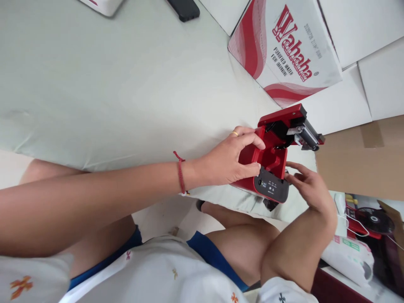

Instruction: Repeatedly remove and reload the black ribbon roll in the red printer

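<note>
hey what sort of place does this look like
Possibly a packing spot or small stockroom, though I can't be sure: a red device stands open on a pale-covered table, beside a printed water carton and a brown cardboard box.

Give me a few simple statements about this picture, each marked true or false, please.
1. The left hand touches the red device. True.
2. This device is fully closed. False: its lid stands open.
3. A red bracelet circles the left wrist. True.
4. The printed carton reads "Wahaha". True.
5. The other hand rests on that carton. False: the right hand is at the device, beside its dark panel.
</note>
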Motion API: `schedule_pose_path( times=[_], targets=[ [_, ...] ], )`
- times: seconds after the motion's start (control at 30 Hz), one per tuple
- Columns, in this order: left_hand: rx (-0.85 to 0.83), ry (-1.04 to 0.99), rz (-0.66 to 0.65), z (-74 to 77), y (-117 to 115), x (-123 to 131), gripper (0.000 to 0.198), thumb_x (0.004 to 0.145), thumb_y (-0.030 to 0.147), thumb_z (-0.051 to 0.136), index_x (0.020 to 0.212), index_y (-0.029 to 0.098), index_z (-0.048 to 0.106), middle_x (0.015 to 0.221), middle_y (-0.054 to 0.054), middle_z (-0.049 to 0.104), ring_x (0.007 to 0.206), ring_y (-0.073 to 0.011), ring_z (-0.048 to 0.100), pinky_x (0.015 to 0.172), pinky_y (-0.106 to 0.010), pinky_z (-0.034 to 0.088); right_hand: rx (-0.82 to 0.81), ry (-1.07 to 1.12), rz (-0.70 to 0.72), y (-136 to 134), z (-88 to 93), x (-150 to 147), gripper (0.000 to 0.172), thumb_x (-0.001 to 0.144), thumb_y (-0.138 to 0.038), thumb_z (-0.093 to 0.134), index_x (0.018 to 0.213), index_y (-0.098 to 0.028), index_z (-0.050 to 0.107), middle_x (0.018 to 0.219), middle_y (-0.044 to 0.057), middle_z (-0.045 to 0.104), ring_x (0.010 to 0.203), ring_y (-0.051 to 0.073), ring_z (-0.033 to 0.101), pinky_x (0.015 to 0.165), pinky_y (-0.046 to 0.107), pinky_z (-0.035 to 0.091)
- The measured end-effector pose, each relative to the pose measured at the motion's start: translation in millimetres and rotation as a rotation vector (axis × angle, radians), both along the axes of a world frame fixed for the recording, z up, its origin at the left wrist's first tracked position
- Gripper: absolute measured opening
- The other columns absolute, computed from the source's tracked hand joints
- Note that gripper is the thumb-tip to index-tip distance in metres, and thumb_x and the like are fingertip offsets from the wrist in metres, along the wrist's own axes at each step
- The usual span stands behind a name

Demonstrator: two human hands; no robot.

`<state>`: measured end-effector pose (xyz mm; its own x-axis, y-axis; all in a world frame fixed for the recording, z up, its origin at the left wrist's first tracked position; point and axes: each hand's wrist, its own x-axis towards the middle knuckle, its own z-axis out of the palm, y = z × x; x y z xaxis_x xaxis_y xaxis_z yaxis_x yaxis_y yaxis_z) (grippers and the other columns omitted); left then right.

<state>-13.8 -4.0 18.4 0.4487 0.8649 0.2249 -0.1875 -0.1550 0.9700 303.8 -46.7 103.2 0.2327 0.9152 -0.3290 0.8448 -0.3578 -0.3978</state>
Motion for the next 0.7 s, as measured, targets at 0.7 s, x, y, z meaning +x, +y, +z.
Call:
schedule_pose_path(
  times=[0.7],
  targets=[
    [0.086,0.06,0.099,-4.9,-3.9,7.5,0.038,0.086,0.02,0.064,0.123,0.025,0.059,0.14,-0.012,0.058,0.137,-0.0259,0.056,0.125,-0.049,0.045,0.134,0.019,0.47,-56.7,67.7,-3.8,0.035,0.095,-0.056,0.077,0.121,-0.034,0.084,0.107,0.008,0.083,0.093,0.026,0.079,0.079,0.036,0.064]
  ],
)
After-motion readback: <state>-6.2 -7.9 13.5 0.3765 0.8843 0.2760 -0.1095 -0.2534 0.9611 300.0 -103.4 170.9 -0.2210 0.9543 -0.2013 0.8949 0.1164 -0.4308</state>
